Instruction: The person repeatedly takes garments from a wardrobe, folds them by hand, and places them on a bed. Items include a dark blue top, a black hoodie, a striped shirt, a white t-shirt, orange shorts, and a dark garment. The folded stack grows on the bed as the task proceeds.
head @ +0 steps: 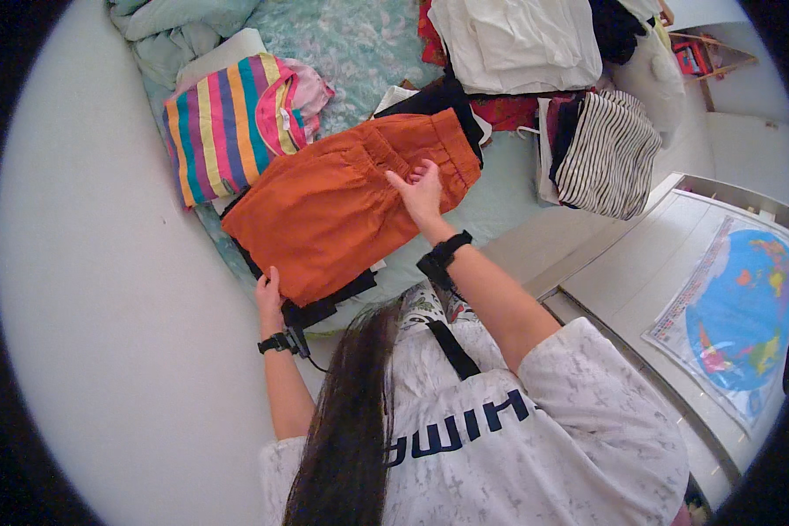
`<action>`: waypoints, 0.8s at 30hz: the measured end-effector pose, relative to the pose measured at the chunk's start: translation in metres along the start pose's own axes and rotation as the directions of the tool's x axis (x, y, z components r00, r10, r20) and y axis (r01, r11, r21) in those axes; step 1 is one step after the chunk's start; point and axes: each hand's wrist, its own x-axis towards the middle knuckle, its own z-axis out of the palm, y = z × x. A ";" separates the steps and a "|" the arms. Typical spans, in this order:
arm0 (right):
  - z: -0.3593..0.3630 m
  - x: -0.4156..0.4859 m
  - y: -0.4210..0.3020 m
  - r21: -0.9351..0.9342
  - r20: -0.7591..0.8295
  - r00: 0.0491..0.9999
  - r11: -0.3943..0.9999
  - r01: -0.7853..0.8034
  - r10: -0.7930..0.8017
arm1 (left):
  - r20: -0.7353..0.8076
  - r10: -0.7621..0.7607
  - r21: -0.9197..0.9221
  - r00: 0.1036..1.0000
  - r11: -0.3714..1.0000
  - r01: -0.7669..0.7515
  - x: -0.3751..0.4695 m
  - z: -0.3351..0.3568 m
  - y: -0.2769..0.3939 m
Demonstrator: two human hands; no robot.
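Note:
Folded orange trousers or shorts with an elastic waistband (329,204) lie on top of dark garments (332,302) on the bed. My right hand (422,191) rests over the orange cloth near the waistband, thumb apart from the curled fingers; whether it pinches any cloth cannot be told. At the lower left end of the pile is my left hand (269,296), its thumb up and its other fingers partly hidden beside the dark cloth. A folded striped multicoloured shirt (227,131) lies just beyond the orange garment, to the left. Both wrists wear black straps with small devices.
White folded clothes (516,43) lie at the top, over red cloth (506,113). A black-and-white striped garment (608,154) tops another stack on the right. A light green floral blanket (361,46) covers the bed. A wall (125,296) borders the left; a world map (740,315) lies at the right.

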 end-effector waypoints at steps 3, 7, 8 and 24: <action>0.023 0.001 -0.012 -0.246 -0.114 0.988 0.967 0.071 -0.102 | 0.062 0.025 -0.039 0.998 0.999 -0.023 -0.011 0.009 0.006; 0.025 0.018 -0.026 -0.599 0.243 0.945 0.800 -0.033 0.221 | 0.106 0.139 0.056 0.985 0.988 -0.146 -0.016 0.019 0.003; 0.023 0.018 -0.031 -0.643 0.329 0.917 0.764 0.044 0.224 | 0.103 0.140 0.044 0.985 0.988 -0.146 -0.016 0.020 0.002; -0.084 0.040 -0.001 -0.168 0.080 0.983 0.970 0.176 -0.164 | 0.021 -0.031 0.119 0.999 0.993 0.028 -0.011 0.046 0.027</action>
